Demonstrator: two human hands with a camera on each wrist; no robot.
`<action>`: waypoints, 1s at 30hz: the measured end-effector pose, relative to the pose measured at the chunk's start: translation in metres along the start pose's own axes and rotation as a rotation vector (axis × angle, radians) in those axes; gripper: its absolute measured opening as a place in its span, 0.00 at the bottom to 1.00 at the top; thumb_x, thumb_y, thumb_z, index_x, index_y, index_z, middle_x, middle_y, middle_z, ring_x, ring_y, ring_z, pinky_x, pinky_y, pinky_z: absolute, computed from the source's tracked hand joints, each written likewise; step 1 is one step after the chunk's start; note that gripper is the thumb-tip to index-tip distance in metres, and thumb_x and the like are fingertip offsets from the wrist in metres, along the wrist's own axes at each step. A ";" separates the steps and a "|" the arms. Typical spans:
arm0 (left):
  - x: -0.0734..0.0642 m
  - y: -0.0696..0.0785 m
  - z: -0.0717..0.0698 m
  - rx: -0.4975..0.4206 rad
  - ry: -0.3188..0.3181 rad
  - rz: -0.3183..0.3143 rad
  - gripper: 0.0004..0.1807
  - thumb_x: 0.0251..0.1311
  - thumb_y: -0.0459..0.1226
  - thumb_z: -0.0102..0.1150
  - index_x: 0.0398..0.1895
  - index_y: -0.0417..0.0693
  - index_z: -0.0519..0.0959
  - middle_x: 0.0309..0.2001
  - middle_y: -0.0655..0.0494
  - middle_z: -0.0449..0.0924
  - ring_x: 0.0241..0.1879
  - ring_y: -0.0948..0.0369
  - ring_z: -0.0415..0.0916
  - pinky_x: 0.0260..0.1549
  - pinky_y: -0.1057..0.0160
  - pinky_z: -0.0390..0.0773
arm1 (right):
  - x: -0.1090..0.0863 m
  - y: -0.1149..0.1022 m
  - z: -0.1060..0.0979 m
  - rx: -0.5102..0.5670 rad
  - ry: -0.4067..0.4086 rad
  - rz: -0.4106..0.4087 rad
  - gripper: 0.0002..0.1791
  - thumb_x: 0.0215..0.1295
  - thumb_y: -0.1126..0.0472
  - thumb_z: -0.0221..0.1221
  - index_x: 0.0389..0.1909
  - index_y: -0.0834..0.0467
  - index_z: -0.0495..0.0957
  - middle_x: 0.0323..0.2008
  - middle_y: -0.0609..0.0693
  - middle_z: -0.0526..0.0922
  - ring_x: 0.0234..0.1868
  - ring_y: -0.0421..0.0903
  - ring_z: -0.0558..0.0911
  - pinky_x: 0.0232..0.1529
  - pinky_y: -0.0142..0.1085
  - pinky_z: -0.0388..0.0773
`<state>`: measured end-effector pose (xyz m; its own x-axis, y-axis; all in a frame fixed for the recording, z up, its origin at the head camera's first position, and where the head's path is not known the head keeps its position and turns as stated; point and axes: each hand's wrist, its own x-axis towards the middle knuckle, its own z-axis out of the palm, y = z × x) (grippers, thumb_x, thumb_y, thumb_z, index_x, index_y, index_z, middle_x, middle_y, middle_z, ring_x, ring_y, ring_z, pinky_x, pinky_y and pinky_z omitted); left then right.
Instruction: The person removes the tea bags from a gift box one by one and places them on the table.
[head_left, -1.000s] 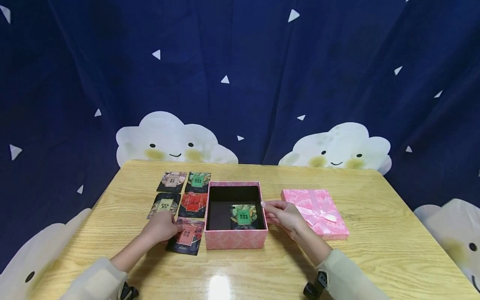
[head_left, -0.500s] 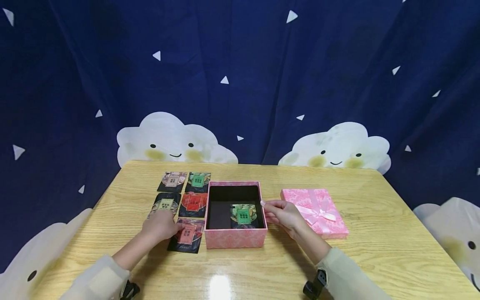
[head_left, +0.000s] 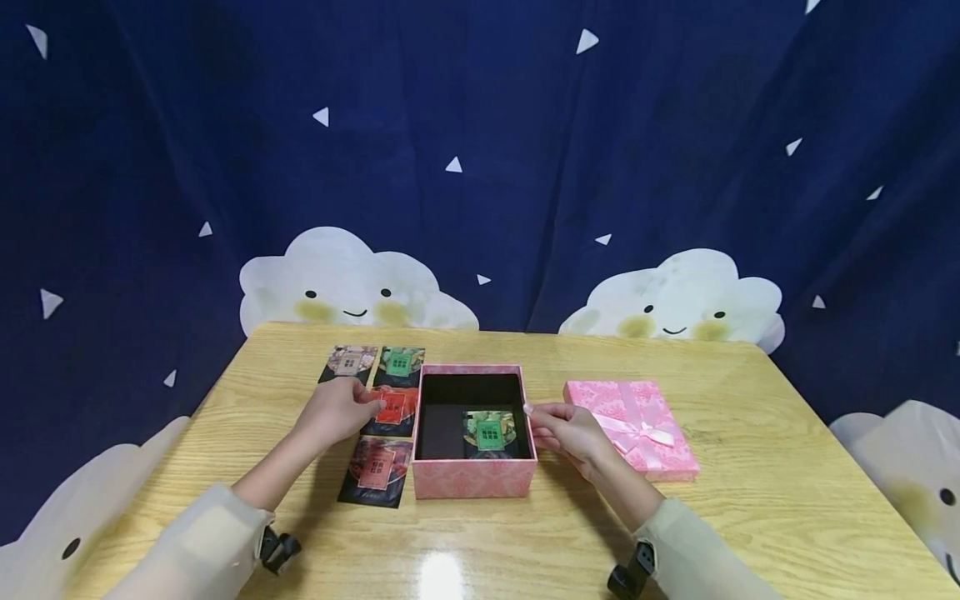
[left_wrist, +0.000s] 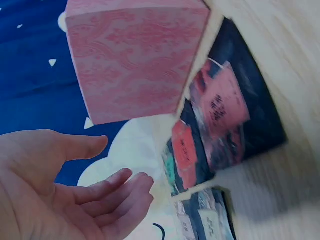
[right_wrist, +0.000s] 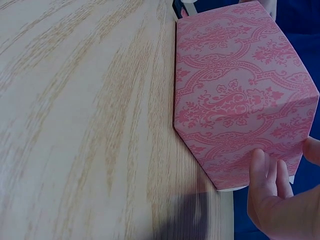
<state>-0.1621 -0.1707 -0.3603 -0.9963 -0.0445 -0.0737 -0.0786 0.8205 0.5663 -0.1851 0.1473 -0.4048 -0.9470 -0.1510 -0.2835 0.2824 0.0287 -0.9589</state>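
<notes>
An open pink patterned box (head_left: 474, 480) with a dark inside holds one black tea packet with a green label (head_left: 490, 435). My right hand (head_left: 568, 433) grips the box's right wall; in the right wrist view its fingertips lie on the outer side and the thumb is at the rim. My left hand (head_left: 339, 408) hovers over packets left of the box, thumb and fingers apart with nothing between them in the left wrist view. Around it lie a red-label packet (head_left: 397, 414), a pink-label packet (head_left: 377, 473) and a pale-label packet (left_wrist: 211, 224), which the hand covers in the head view.
Behind these lie a light-pink-label packet (head_left: 348, 363) and another green-label packet (head_left: 400, 365). A pink box lid with a ribbon bow (head_left: 637, 425) rests right of the right hand. The wooden table (head_left: 757, 483) ends at a blue cloud-print curtain (head_left: 510, 125).
My left hand has lifted off the near packets and moved away from me, over the middle ones. My right hand stays at the box wall.
</notes>
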 end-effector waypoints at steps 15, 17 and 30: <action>0.015 0.028 0.000 -0.269 0.089 0.025 0.18 0.63 0.39 0.57 0.52 0.36 0.77 0.48 0.38 0.80 0.44 0.48 0.78 0.34 0.59 0.78 | 0.001 0.001 -0.001 0.007 -0.021 0.000 0.21 0.66 0.63 0.58 0.51 0.76 0.71 0.27 0.46 0.84 0.30 0.37 0.84 0.37 0.28 0.84; 0.016 0.031 0.000 -0.324 0.077 0.026 0.18 0.64 0.38 0.55 0.53 0.36 0.76 0.48 0.39 0.79 0.45 0.49 0.77 0.37 0.60 0.77 | 0.002 0.002 -0.001 0.005 -0.020 0.005 0.21 0.66 0.63 0.58 0.51 0.76 0.71 0.27 0.46 0.84 0.30 0.37 0.84 0.37 0.28 0.84; 0.016 0.056 -0.002 -0.661 -0.102 -0.055 0.21 0.71 0.39 0.48 0.61 0.36 0.69 0.59 0.37 0.72 0.59 0.45 0.74 0.59 0.52 0.76 | 0.002 0.001 -0.003 -0.001 -0.028 0.007 0.23 0.66 0.61 0.58 0.53 0.77 0.70 0.28 0.46 0.85 0.30 0.36 0.84 0.37 0.28 0.84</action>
<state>-0.1826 -0.1267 -0.3288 -0.9843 0.0046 -0.1763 -0.1672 0.2950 0.9408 -0.1872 0.1497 -0.4063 -0.9403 -0.1787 -0.2896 0.2889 0.0309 -0.9569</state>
